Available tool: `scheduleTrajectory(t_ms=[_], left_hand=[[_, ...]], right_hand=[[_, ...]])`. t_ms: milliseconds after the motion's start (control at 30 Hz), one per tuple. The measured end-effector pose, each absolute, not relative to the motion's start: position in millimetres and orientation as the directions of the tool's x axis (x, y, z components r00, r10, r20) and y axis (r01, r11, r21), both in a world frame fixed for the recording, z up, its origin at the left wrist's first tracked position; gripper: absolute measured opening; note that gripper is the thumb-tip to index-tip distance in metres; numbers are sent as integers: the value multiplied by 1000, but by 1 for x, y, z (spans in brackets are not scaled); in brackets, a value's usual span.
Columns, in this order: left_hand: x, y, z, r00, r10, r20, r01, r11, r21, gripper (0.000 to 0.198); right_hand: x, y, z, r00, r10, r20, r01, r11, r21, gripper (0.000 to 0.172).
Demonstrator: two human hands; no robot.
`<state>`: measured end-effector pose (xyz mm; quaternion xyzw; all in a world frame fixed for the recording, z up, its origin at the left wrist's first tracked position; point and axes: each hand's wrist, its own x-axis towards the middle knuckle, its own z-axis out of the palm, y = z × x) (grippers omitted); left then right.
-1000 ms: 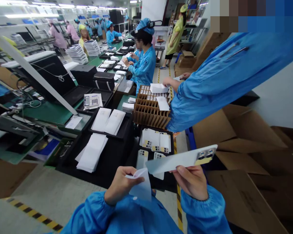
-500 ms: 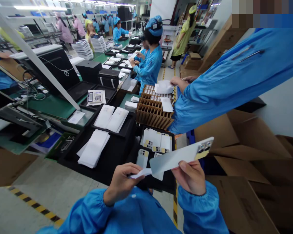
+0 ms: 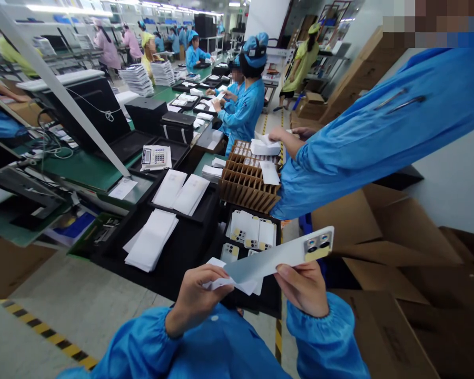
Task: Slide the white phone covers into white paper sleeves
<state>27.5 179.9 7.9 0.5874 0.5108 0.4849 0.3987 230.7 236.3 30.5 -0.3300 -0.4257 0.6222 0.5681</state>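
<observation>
My right hand (image 3: 306,288) pinches a pale phone (image 3: 276,258) along its lower edge. The phone is tilted, with its camera bump and a yellow patch up at the right. A white paper sleeve (image 3: 245,286) is pinched in my left hand (image 3: 199,297). The phone's left end lies at the sleeve's opening; how far inside it sits, I cannot tell. Below and beyond my hands, several similar phones (image 3: 250,229) lie in a black tray (image 3: 278,231). To the left, a stack of white sleeves (image 3: 152,242) rests on a black surface (image 3: 114,258).
Two more sleeve stacks (image 3: 189,193) lie behind, near a calculator (image 3: 156,158). A brown divided carton (image 3: 248,184) stands ahead, where a co-worker's blue sleeve (image 3: 359,126) reaches in from the right. Open cardboard boxes (image 3: 379,231) fill the right side.
The phone has moved left and slightly down, its left end now over the sleeve by my left hand. The sleeve looks more spread. The co-worker's hands have shifted a little over the carton.
</observation>
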Motion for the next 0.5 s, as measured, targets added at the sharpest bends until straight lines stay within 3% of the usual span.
scheduleTrajectory(t_ms=[167, 300, 500], left_hand=[[26, 179, 7, 5, 986, 164, 181, -163, 970, 12], [25, 180, 9, 15, 994, 108, 178, -109, 978, 13], [25, 182, 9, 119, 991, -68, 175, 47, 983, 26]], right_hand=[[240, 236, 18, -99, 989, 110, -386, 64, -920, 17], [255, 236, 5, -114, 983, 142, -255, 109, -961, 17], [261, 249, 25, -348, 910, 225, -23, 232, -972, 11]])
